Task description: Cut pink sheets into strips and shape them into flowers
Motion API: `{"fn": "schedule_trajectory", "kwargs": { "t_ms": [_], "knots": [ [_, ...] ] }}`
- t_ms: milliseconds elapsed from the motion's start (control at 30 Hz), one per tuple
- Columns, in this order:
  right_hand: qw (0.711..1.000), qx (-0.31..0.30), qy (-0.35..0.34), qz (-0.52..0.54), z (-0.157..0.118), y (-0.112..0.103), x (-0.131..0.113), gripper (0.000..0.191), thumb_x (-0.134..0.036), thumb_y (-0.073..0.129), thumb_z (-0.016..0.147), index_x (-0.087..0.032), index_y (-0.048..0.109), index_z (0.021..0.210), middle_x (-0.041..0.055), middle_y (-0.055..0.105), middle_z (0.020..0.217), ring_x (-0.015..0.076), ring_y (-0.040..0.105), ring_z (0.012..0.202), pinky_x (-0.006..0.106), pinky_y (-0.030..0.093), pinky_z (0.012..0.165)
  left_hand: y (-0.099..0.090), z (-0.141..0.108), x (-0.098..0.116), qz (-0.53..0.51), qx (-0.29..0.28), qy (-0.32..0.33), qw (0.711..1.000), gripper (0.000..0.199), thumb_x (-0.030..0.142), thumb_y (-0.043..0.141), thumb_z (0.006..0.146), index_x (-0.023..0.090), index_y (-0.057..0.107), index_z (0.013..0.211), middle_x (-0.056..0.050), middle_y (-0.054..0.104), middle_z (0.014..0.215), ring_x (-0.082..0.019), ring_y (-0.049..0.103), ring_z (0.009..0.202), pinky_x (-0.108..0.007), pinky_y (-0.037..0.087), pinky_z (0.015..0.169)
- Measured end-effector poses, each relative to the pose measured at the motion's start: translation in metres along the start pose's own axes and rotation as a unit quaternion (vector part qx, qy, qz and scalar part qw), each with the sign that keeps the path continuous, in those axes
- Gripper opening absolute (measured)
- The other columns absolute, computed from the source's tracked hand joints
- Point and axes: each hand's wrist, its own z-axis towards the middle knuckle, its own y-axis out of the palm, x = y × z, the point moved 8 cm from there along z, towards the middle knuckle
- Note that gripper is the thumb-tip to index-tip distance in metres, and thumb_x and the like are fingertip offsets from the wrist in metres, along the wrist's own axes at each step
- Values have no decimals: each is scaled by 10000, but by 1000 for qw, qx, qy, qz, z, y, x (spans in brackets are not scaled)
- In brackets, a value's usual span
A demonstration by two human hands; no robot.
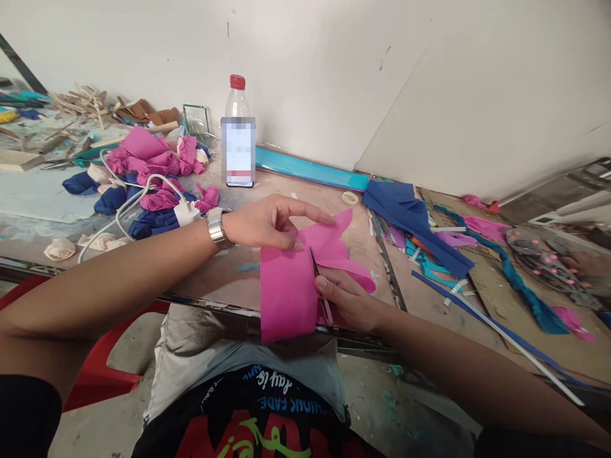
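A bright pink sheet [289,292], paper or cloth, hangs partly over the table's front edge. Its right part is split into loose flaps. My left hand [260,222], with a metal watch on the wrist, grips the sheet's far edge at the thumb; the index finger reaches out toward the upper flap. My right hand [351,296] is closed around a pair of scissors [314,262], whose dark blades lie against the sheet along the cut. The scissor handles are mostly covered by my fingers.
Behind stands a bottle [237,98] with a phone [238,152] leaning on it. Pink and blue cloth bundles [147,156] and a white charger cable [126,210] lie left. Blue strips [420,222] and scraps lie right. Another person's hand [585,264] shows at far right.
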Motion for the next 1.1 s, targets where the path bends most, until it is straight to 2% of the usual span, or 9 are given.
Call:
{"fn": "schedule_trajectory", "kwargs": {
  "t_ms": [133, 300, 400, 533, 600, 667, 800, 933, 1100],
  "knots": [
    [1000, -1, 7, 7, 0, 0, 0, 513, -590, 467, 998, -141, 666, 1147, 53, 661, 897, 192, 582, 868, 322, 503, 813, -3, 0, 2, 10, 15, 9, 1000, 630, 64, 746, 733, 183, 655, 1345, -118, 753, 1101, -34, 566, 512, -160, 420, 465],
    [1000, 5, -1, 5, 0, -1, 0, 453, -571, 483, 997, -151, 621, 901, 29, 604, 866, 155, 531, 793, 294, 486, 785, -1, 0, 1, 7, 0, -2, 1000, 656, 66, 725, 747, 182, 624, 1384, -112, 762, 1067, -26, 539, 491, -162, 420, 471],
    [1000, 8, 2, 9, 0, -1, 0, 453, -576, 488, 994, -151, 600, 885, 34, 589, 882, 151, 521, 796, 287, 489, 765, 0, 0, 1, 4, -2, -4, 1000, 657, 74, 726, 749, 183, 620, 1388, -119, 760, 1085, -21, 533, 499, -154, 425, 485],
    [1000, 6, 11, 27, 0, 0, 1, 449, -592, 496, 984, -170, 573, 849, 17, 544, 791, 155, 513, 764, 285, 492, 722, 0, -1, 2, 3, 2, -3, 1000, 640, 79, 733, 741, 187, 639, 1365, -132, 750, 1122, -26, 535, 503, -159, 424, 474],
    [999, 3, 10, 32, 0, 0, 2, 464, -613, 502, 972, -171, 572, 851, 16, 527, 782, 154, 503, 744, 291, 493, 702, 2, -1, 2, 3, -1, -6, 1000, 639, 77, 732, 737, 182, 641, 1360, -105, 765, 1021, -29, 514, 479, -159, 404, 453],
    [999, -1, 6, 32, 0, 0, 3, 483, -633, 503, 962, -166, 571, 858, 24, 525, 798, 152, 491, 733, 294, 490, 682, 5, -2, 2, 4, -7, -8, 1000, 643, 75, 729, 738, 169, 634, 1367, -49, 750, 835, -30, 477, 446, -153, 379, 435],
    [1000, -10, -10, 26, 1, 0, 4, 486, -622, 489, 974, -155, 589, 887, 42, 554, 853, 157, 502, 771, 310, 497, 723, 12, -2, 3, 2, -26, -7, 1000, 649, 79, 718, 752, 151, 610, 1389, 41, 614, 602, -31, 423, 418, -140, 326, 415],
    [1000, -5, -19, 7, 2, 0, 3, 490, -616, 491, 977, -147, 628, 942, 58, 597, 886, 185, 540, 857, 352, 514, 813, 16, -2, 2, -16, -33, -16, 999, 659, 98, 724, 758, 138, 593, 1402, 76, 519, 522, -40, 398, 405, -142, 298, 402],
    [1000, 2, -20, -3, 3, -1, 3, 489, -615, 485, 981, -149, 623, 923, 49, 599, 885, 180, 545, 851, 355, 506, 837, 19, -2, 0, -15, -48, -13, 999, 658, 97, 711, 772, 162, 583, 1414, 60, 552, 540, -45, 422, 412, -137, 316, 409]
  ]
}}
